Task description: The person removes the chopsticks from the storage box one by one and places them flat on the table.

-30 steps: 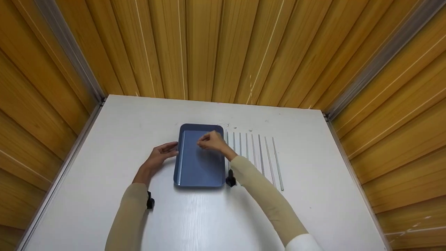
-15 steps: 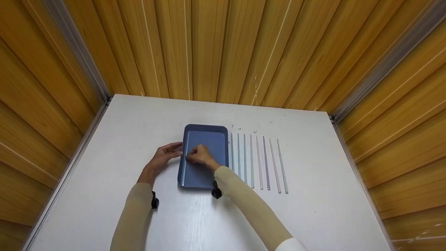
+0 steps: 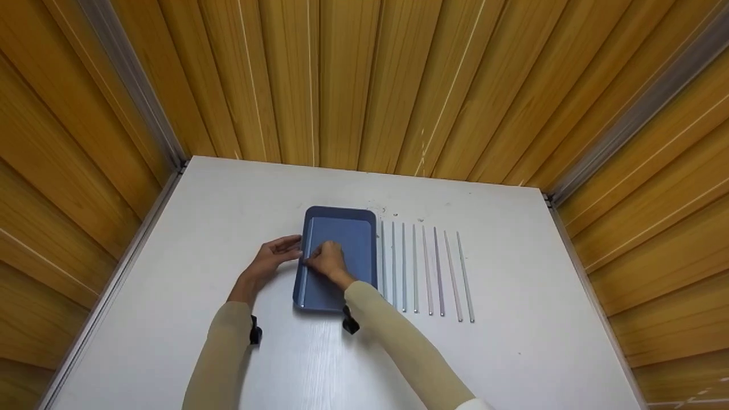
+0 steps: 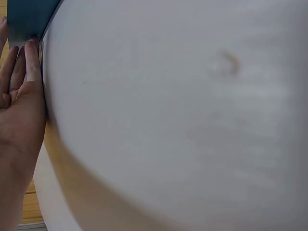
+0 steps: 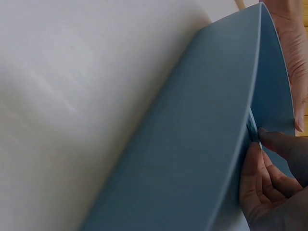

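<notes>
A blue rectangular tray [image 3: 348, 233] with raised walls lies on the table. Along the inside of its left wall rests a thin, shiny, chopstick-like rod [image 3: 304, 287]. My right hand [image 3: 329, 259] reaches into the tray and pinches that rod near its middle; the right wrist view shows thumb and fingertips around the rod [image 5: 253, 127]. Outside the tray, my left hand [image 3: 270, 259] has its fingers extended and touches the left wall. In the left wrist view, the left hand's fingers [image 4: 32, 62] lie straight against the tray side [image 4: 29, 19].
To the tray's right, several similar thin rods [image 3: 415, 267] in pale blue, green, pink and purple lie side by side, roughly parallel. Small specks [image 3: 396, 214] dot the white table [image 3: 512, 273] beyond them. Wood-patterned walls [image 3: 364, 85] enclose the table.
My right hand has moved left and toward me, from over the tray's middle down to the rod, and now pinches it. My left hand stays at the tray's left wall.
</notes>
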Tool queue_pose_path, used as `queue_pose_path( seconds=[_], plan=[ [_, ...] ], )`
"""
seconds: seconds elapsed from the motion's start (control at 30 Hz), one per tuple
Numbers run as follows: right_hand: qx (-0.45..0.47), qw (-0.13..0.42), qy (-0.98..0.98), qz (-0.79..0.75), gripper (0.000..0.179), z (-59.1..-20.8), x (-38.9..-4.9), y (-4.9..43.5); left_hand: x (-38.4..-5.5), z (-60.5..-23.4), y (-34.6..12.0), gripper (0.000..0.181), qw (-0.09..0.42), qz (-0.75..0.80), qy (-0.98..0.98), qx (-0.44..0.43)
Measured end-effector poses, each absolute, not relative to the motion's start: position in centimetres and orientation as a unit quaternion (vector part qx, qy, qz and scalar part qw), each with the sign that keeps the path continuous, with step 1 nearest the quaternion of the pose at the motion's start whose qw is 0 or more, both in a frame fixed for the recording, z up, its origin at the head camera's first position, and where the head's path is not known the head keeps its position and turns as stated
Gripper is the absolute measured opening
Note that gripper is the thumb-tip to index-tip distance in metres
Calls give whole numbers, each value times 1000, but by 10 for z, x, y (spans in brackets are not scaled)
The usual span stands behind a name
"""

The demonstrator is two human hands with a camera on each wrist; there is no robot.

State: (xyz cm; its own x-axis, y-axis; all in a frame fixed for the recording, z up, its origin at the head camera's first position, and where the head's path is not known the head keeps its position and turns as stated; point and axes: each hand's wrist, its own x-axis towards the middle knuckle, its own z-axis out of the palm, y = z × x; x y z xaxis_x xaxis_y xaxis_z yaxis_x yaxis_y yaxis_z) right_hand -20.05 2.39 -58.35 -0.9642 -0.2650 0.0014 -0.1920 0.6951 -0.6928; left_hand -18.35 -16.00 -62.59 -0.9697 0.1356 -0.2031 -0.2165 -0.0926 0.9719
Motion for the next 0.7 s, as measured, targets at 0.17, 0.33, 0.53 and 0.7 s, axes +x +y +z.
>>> queue_pose_path(
  seconds=[0.17, 0.33, 0.53, 0.7],
  plan=[
    [-126, 56, 917, -375, 17, -582, -199, 24, -183, -627, -160, 63, 120, 734, 668, -27],
    [-128, 65, 914, -380, 19, -581, -201, 25, -185, -627, -159, 61, 116, 733, 670, -20],
    [-124, 98, 915, -371, 14, -579, -202, 28, -185, -626, -159, 61, 117, 734, 669, -18],
    [-129, 105, 919, -358, 11, -576, -202, 31, -183, -625, -161, 60, 115, 734, 669, -21]
  ],
)
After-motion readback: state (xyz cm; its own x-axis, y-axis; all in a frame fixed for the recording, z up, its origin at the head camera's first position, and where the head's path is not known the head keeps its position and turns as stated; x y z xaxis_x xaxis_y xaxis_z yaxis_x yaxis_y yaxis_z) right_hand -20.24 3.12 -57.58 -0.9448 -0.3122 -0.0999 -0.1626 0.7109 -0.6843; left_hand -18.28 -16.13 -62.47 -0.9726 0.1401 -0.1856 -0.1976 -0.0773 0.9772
